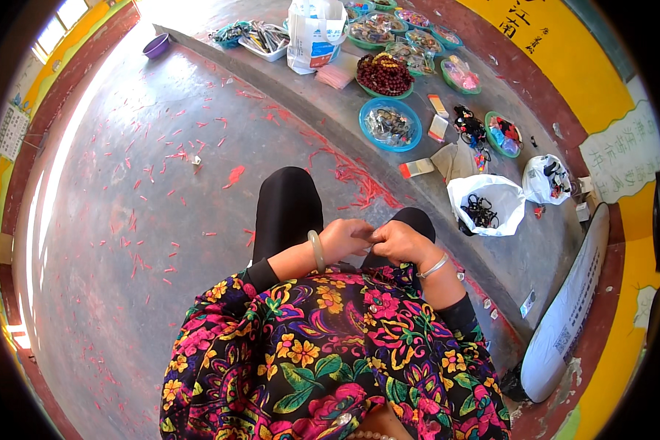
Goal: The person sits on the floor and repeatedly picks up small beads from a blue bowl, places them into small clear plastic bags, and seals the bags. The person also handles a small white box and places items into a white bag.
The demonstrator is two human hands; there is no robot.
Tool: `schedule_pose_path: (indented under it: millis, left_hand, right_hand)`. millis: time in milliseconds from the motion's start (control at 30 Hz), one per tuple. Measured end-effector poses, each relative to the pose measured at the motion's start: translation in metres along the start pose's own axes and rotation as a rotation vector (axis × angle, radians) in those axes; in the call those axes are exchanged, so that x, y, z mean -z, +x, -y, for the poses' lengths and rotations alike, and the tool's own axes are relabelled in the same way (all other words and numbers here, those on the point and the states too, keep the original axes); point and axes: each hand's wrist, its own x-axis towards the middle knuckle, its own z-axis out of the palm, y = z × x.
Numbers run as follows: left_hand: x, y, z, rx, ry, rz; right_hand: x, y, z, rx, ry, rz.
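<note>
Above my lap my left hand [347, 238] and my right hand [401, 242] meet, fingertips pinched together. Whatever is between the fingers is too small or too hidden to make out. A pale bangle [317, 251] circles my left wrist and a silver bangle [434, 265] my right. My knees in black trousers [288, 205] lie just beyond the hands. Closest on the floor ahead is a heap of red strips [363, 187]. To the right of my right knee stands a white bag [512, 192] with black bands [479, 210] in it.
A blue basin [364, 126] of small packets and a bowl of dark red beads [383, 75] sit on the raised step ahead. Several more baskets and a tall white bag [315, 37] stand farther back. A purple basin [156, 46] is far left; red scraps litter the floor.
</note>
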Motion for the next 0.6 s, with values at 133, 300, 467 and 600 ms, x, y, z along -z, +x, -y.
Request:
schedule_pose_path:
  millis: [133,300,467,600]
  left_hand:
    - [0.001,-0.001,-0.002,0.011,0.051,0.001]
    - [0.011,0.007,0.02,0.073,-0.132,-0.071]
    - [0.008,0.005,0.014,0.056,-0.233,-0.063]
    - [0.005,0.003,0.011,0.026,-0.162,-0.053]
  right_hand:
    - [-0.001,0.0,0.0,0.032,-0.021,0.004]
    - [0.007,-0.012,0.006,0.056,0.219,-0.07]
    - [0.006,-0.015,0.01,0.037,0.231,-0.06]
    - [0.0,-0.01,0.012,0.014,0.23,-0.023]
